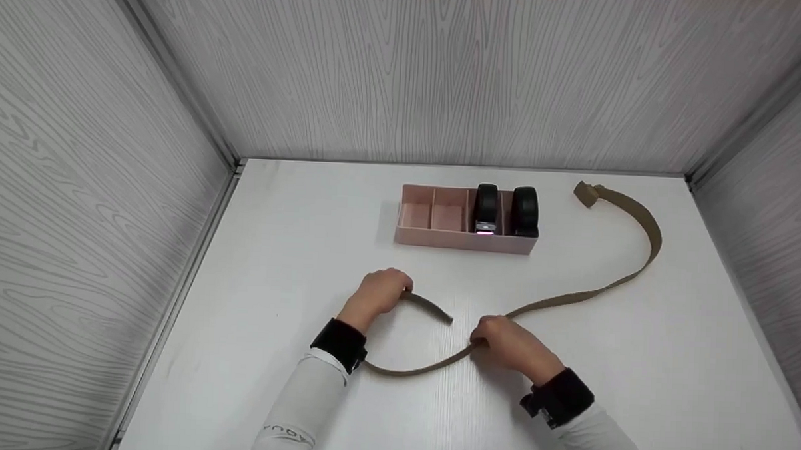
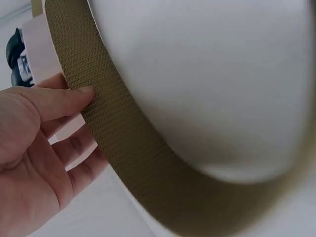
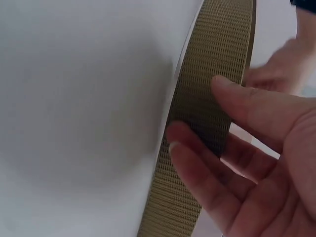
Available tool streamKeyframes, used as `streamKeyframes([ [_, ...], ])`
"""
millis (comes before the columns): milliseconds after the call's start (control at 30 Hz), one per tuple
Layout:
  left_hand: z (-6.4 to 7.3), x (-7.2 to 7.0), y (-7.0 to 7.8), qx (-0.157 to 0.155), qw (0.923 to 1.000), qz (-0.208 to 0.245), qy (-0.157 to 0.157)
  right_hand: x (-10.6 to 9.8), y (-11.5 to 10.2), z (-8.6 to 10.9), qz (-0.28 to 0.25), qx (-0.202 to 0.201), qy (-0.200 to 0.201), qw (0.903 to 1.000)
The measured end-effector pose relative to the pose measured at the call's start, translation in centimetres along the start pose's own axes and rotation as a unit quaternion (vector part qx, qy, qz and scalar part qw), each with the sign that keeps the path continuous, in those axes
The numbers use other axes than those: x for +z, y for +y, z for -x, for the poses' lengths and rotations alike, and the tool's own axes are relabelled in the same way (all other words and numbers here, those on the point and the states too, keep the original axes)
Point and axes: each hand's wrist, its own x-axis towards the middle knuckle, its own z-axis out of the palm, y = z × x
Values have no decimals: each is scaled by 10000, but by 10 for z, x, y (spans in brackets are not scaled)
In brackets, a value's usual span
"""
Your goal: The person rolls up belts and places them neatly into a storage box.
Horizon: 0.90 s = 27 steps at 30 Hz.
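Observation:
A long olive-brown webbing strap (image 1: pixel 568 299) stands on edge in curves across the white table. My left hand (image 1: pixel 379 291) pinches it near one end, thumb on one face and fingers behind; a short free tail points right from that hand. In the left wrist view the strap (image 2: pixel 113 118) bends in a wide loop past the left hand (image 2: pixel 44 128). Further along, my right hand (image 1: pixel 506 342) holds the strap between thumb and fingers. The right wrist view shows the right hand (image 3: pixel 256 148) with its thumb on the ribbed strap (image 3: pixel 212 64) and fingertips at its other edge.
A pink divided box (image 1: pixel 440 238) stands behind the hands. Its two right compartments hold black rolled items, a left one (image 1: pixel 486 203) and a right one (image 1: pixel 525 209). The strap's far end, with a folded piece (image 1: pixel 586 194), lies at the back right. Wood-grain panels (image 1: pixel 406 72) enclose the table.

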Motion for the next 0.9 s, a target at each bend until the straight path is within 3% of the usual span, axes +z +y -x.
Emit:
streamKeyframes([
  [200,12,-5,-19,-191,9969,616,-445,-19,44,15,-51,1204,370,9920],
  [300,15,-2,-22,-12,9961,728,-495,-26,62,19,-129,1581,575,9857],
  [400,15,3,-20,288,9969,675,-298,-29,70,20,-202,1790,668,9814],
  [500,12,7,-15,343,9976,602,-48,-32,68,20,-177,1778,640,9818],
  [667,4,8,-8,114,9988,444,159,-34,43,15,331,1485,573,9867],
  [767,-1,9,-6,182,9989,328,281,-31,25,3,551,1272,674,9881],
  [900,-8,11,-1,328,9980,376,386,-19,4,-21,436,960,599,9926],
])
